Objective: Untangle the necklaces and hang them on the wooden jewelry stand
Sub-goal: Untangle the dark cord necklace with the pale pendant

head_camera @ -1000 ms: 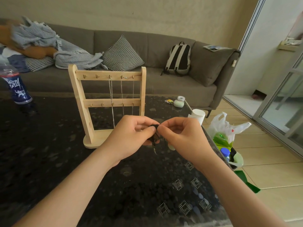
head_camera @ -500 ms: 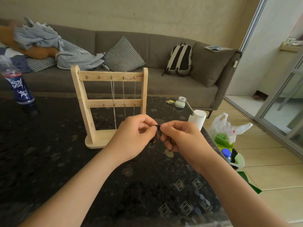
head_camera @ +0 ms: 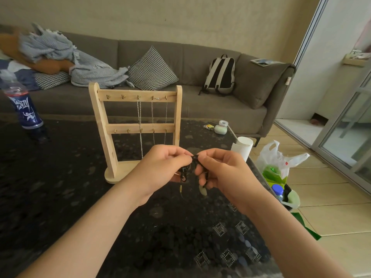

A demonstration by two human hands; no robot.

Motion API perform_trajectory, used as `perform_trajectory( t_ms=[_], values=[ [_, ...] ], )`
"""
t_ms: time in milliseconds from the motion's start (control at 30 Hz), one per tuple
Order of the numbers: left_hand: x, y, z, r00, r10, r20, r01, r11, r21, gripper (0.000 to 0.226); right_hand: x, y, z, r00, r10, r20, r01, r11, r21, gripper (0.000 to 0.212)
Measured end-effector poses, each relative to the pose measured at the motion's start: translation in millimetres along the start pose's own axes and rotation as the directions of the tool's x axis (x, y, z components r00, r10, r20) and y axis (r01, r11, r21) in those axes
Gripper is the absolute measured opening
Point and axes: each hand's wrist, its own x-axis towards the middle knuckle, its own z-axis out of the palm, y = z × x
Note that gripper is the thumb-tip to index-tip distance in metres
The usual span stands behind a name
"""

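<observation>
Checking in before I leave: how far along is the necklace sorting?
Done: silver chains hang from top hooks of the wooden stand. In hand: left hand and right hand pinch a dark tangled necklace. Left: untangling and hanging it.

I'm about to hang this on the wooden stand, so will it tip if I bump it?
Possibly. The wooden stand is tall on a shallow-looking base, so a push on its top rail would probably rock it. It looks light; the thin chains hanging there likely add little weight.
</observation>
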Motion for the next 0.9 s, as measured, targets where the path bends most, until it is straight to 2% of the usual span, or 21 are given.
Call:
perform_trajectory(
  t_ms=[167,300,433,533,700,900],
  values=[
    [-1.0,-2.5,-1.4,0.997,0.064,0.039,-0.067,0.993,0.095,0.012,-0.4,-0.7,-1.6,1.000,0.002,-0.015,-0.002,1.000,0.009,0.018],
    [0.1,-3.3,-0.2,0.996,0.090,0.014,-0.091,0.987,0.131,0.014,-0.4,-4.1,-3.4,0.999,0.032,-0.021,-0.031,0.998,0.058,0.013],
    [2.0,-3.8,1.6,0.997,0.079,-0.011,-0.077,0.991,0.107,0.012,-2.3,-7.2,-5.2,0.996,0.023,-0.090,-0.031,0.996,-0.086,0.017],
    [2.8,-3.6,1.9,0.998,0.063,-0.024,-0.060,0.994,0.089,0.011,-4.5,-7.4,-5.2,0.993,-0.033,-0.117,0.011,0.983,-0.184,0.003],
    [4.3,-4.3,0.4,0.999,0.047,-0.015,-0.045,0.994,0.102,0.013,-3.2,-5.0,-3.3,0.981,-0.148,-0.124,0.090,0.919,-0.384,0.016],
    [3.3,-4.8,-2.1,1.000,0.024,0.013,-0.025,0.997,0.071,0.018,-2.1,-3.3,-4.4,0.969,-0.216,-0.117,0.153,0.904,-0.400,0.011]
  ],
)
